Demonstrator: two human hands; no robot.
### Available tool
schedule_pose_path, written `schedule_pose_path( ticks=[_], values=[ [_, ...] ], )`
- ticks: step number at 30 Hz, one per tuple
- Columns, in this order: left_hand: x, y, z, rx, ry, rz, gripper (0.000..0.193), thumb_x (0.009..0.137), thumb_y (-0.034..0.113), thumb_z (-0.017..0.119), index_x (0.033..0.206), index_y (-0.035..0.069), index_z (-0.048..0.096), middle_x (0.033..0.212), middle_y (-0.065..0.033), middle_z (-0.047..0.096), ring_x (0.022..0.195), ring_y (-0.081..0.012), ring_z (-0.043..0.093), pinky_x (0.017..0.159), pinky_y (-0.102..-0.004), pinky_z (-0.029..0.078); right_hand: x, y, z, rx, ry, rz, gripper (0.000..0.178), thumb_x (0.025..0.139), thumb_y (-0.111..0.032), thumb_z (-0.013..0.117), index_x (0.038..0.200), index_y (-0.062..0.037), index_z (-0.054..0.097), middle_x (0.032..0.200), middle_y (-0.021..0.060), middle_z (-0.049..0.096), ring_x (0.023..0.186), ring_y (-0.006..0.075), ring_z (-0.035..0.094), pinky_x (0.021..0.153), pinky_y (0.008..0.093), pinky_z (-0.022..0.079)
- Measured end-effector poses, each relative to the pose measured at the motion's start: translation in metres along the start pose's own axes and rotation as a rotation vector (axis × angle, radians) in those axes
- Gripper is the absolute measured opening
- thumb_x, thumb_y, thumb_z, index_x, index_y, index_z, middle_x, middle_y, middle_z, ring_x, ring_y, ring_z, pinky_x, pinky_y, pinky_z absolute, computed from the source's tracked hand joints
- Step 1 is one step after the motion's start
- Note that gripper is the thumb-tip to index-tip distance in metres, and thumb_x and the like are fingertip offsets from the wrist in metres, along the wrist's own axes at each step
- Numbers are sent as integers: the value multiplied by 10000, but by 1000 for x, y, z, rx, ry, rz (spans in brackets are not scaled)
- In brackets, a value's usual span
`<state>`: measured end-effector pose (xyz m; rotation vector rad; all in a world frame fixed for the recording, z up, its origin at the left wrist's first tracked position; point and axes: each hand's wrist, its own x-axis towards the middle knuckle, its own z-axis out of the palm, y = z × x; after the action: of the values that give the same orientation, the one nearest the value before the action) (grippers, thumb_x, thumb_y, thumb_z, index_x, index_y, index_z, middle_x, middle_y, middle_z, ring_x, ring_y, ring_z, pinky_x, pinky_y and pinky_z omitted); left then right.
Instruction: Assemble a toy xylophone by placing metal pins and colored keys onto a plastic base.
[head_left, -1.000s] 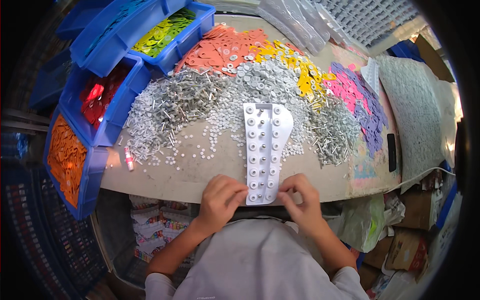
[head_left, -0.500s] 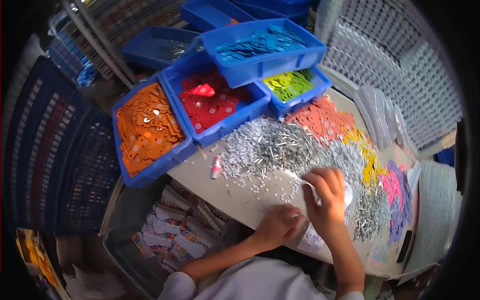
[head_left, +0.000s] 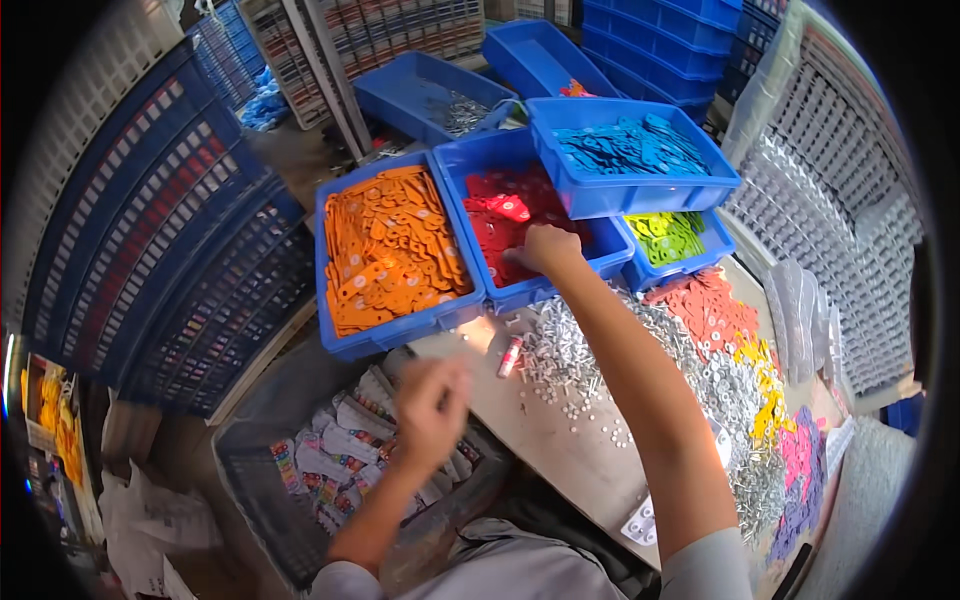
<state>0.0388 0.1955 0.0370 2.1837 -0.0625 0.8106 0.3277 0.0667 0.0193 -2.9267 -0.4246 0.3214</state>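
My right hand (head_left: 550, 248) reaches into the blue bin of flat red plastic pieces (head_left: 498, 225). Its fingers point down at the pieces, and their tips are mostly hidden. Raised over the table's left edge, beside the crate, is my left hand (head_left: 433, 408); its fingers look curled but are smeared by motion, so I cannot see whether they hold anything. A white plastic piece with round knobs (head_left: 640, 522) lies at the near edge of the table. Partly behind my right forearm sits a white round object (head_left: 722, 440).
Blue bins hold orange pieces (head_left: 395, 250), blue pieces (head_left: 640, 148) and lime pieces (head_left: 665, 238). Small metal parts (head_left: 565, 350) and coral pieces (head_left: 705, 310) lie heaped on the table (head_left: 540, 430). A red-and-white tube (head_left: 510, 356) lies nearby. The grey crate (head_left: 250, 470) at left holds packed strips.
My right hand has moved from the table's near right up into the red bin. My left hand has left the table edge and moved left and up. The view has shifted.
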Motion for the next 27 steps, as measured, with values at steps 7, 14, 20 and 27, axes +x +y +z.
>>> schedule_pose_path(
  ticks=[7, 14, 20, 27],
  values=[
    [103, -108, -77, 381, 134, -45, 204, 981, 69, 665, 1170, 22, 726, 1054, -140, 730, 947, -299, 699, 869, -407, 545, 21, -2, 15, -50, 18, 17, 330, 946, -220, 630, 1220, -97, 768, 1240, 150, 760, 1126, 347, 746, 891, 489, 605],
    [107, -167, -76, 711, -107, -33, 128, 958, 170, 717, 1018, 57, 717, 949, -115, 694, 981, -323, 639, 902, -441, 432, 14, -6, 16, 82, 28, 106, 290, 946, -190, 633, 1175, -116, 794, 1266, 154, 749, 1172, 325, 728, 939, 475, 588],
    [115, -159, -55, 443, -15, -41, 131, 967, 156, 693, 953, 27, 678, 927, -175, 694, 903, -393, 660, 811, -477, 490, -16, 13, -2, 148, 369, -119, 256, 878, -117, 666, 1122, -46, 693, 1025, 227, 763, 919, 435, 748, 798, 538, 603],
    [104, -171, -80, 441, 131, 13, 262, 1047, 224, 664, 1095, -28, 716, 999, -172, 749, 892, -297, 698, 839, -382, 536, -203, 72, -51, 601, 589, -555, 141, 958, -103, 709, 1061, -35, 642, 894, 187, 693, 858, 392, 687, 739, 465, 513]
  ],
)
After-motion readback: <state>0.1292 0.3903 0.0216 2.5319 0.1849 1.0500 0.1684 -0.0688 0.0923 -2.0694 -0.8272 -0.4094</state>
